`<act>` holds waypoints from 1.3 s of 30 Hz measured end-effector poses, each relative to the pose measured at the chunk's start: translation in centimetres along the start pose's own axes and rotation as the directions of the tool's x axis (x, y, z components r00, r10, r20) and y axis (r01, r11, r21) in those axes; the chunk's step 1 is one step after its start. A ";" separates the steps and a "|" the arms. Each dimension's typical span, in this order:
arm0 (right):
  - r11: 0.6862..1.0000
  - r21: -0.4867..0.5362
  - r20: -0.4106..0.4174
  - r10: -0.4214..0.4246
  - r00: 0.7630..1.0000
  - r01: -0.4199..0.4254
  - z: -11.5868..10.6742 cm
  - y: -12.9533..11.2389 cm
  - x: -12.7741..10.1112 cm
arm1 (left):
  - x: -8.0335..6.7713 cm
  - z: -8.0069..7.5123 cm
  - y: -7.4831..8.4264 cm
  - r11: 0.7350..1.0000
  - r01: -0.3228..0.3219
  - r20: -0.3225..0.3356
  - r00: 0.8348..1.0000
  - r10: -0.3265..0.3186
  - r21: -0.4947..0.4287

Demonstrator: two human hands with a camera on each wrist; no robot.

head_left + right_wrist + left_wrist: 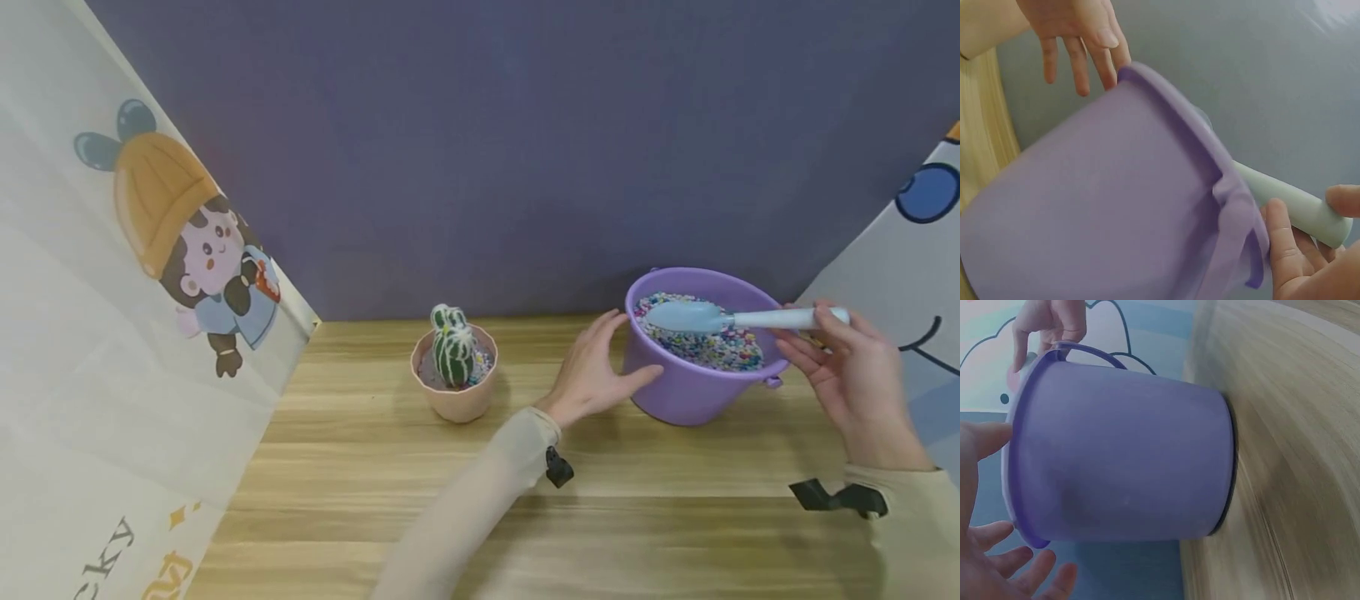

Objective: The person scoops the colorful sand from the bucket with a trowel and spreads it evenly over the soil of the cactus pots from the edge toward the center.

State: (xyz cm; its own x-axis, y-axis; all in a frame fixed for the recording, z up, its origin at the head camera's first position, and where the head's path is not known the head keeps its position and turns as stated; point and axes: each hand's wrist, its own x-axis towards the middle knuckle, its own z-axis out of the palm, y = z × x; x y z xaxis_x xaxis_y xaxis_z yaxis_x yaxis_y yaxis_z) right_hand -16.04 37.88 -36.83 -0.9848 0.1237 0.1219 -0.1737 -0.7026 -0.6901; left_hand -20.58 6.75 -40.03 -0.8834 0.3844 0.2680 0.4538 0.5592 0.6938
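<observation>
A purple bucket (686,387) (1122,456) (1104,206) full of small coloured beads (712,346) stands on the wooden table (450,500). My left hand (596,371) (1016,569) lies against the bucket's left side, fingers straight and spread, thumb on the wall. My right hand (855,375) (1297,262) pinches the pale handle of a light blue spoon (678,317) (1300,205). The spoon's bowl rests over the beads inside the bucket. Left of the bucket stands a pink pot (455,396) holding a small green cactus (452,346).
A cloth printed with a cartoon figure (195,250) hangs along the table's left side. Another printed cloth (915,250) closes the right side, and a dark purple backdrop (487,150) stands behind. Bare wood lies in front of the pot and bucket.
</observation>
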 end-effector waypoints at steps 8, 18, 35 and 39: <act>0.994 -0.087 0.019 -0.058 0.998 0.059 -1.2 -0.7 0.1 | 0.7 0.7 0.2 0.999 -0.031 -0.047 0.998 0.032 0.012; 0.963 -0.237 0.072 -0.111 0.991 0.125 -3.3 -2.4 -0.5 | 1.1 1.5 0.6 0.999 -0.023 -0.081 0.996 0.026 0.045; 0.888 -0.378 0.106 -0.239 0.965 0.262 -2.5 -4.0 0.3 | 1.3 0.9 0.6 0.999 -0.023 -0.066 0.998 0.025 0.024; 0.863 -0.451 0.055 -0.226 0.973 0.226 -1.9 -3.3 0.2 | 1.2 1.0 0.6 0.999 -0.025 -0.059 0.998 0.027 0.033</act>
State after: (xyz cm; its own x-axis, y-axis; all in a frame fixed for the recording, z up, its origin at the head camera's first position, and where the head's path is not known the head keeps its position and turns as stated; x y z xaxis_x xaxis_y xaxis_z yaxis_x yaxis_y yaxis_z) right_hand -15.65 41.57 -35.91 -0.9187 0.2405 0.3133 -0.3723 -0.2625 -0.8902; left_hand -21.23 8.32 -39.99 -0.8762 0.3556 0.3254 0.4794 0.5732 0.6645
